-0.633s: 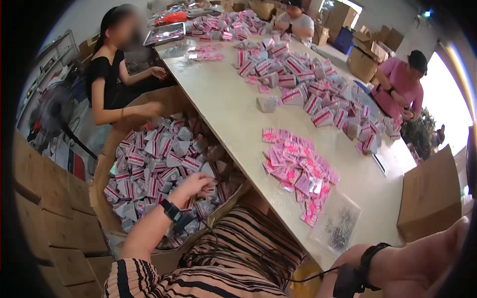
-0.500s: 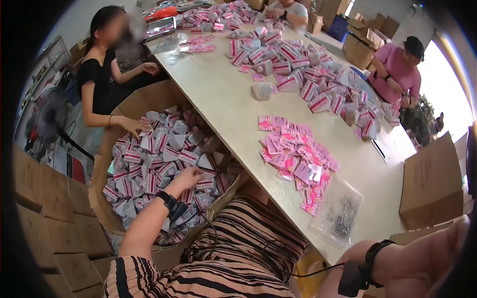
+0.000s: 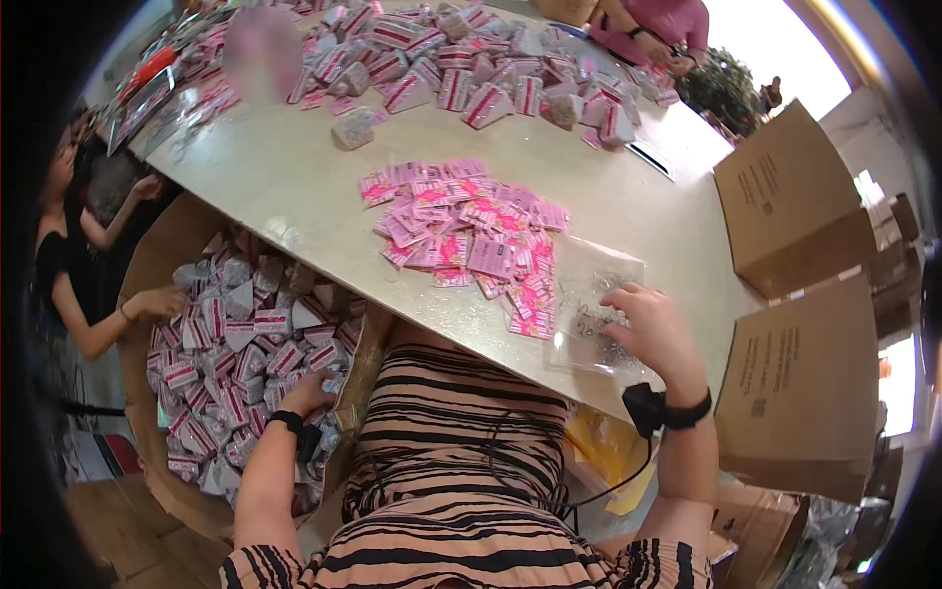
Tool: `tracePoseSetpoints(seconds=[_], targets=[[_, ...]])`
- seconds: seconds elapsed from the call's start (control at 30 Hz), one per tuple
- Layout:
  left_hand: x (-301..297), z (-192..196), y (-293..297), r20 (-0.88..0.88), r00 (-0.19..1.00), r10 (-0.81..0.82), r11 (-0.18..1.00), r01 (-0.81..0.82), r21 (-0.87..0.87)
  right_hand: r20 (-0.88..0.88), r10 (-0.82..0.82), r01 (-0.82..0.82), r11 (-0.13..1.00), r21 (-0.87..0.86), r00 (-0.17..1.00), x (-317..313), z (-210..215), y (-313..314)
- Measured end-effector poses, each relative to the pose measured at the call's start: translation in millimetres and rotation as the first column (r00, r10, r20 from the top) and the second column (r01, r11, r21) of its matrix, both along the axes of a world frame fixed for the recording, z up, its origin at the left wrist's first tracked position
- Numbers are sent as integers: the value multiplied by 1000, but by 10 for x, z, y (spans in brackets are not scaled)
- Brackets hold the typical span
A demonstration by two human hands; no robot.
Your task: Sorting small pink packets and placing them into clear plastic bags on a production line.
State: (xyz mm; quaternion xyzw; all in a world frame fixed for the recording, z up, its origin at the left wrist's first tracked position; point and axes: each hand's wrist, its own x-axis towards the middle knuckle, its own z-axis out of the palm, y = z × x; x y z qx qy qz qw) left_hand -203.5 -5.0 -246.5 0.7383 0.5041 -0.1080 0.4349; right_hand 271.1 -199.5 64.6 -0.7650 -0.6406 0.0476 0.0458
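Note:
My right hand (image 3: pixel 655 329) reaches over a clear plastic bag or tray (image 3: pixel 638 267) on the table, thumb and fingers apart. Beneath its fingertips lie small dark wire-like metal pieces (image 3: pixel 592 322), too fine to name exactly. Just left of these spreads a pile of pink printed cards (image 3: pixel 491 257). Down in a large cardboard box (image 3: pixel 157 481), my left hand (image 3: pixel 308 393) touches the wrapped packets, which are greyish wedges with pink-and-white labels (image 3: pixel 235 407). Its fingers are partly hidden, so whether they grip a packet does not show.
The pale table (image 3: pixel 304 211) holds a long heap of similar packets (image 3: pixel 461 74) at the far side. A co-worker's hand (image 3: pixel 157 302) rests at the box's left edge; another person in pink (image 3: pixel 657 29) works far right. Open cartons (image 3: pixel 800 383) stand at the right.
My right hand has come from the lower right corner onto the metal pieces. My left hand has shifted lower and nearer me in the box. The view has turned right.

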Motion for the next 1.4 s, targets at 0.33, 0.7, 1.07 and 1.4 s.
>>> tracePoseSetpoints(seconds=[0.33, 0.7, 1.07, 1.4], targets=[[-13, -154, -100, -17, 999, 40, 988, -37, 150, -152, -73, 73, 997, -4, 986, 173, -648, 150], [-75, -85, -165, -97, 983, 158, 956, -128, 263, -369, -157, 213, 970, 118, 916, 201, -606, 124], [-74, -75, -164, 48, 947, 318, 936, -322, 143, -660, -136, 364, 904, 223, 739, 268, -548, 125], [-423, 124, -109, -57, 909, 414, 910, -411, 52, -559, 93, 101, 946, 307, 824, -73, 56, 817]])
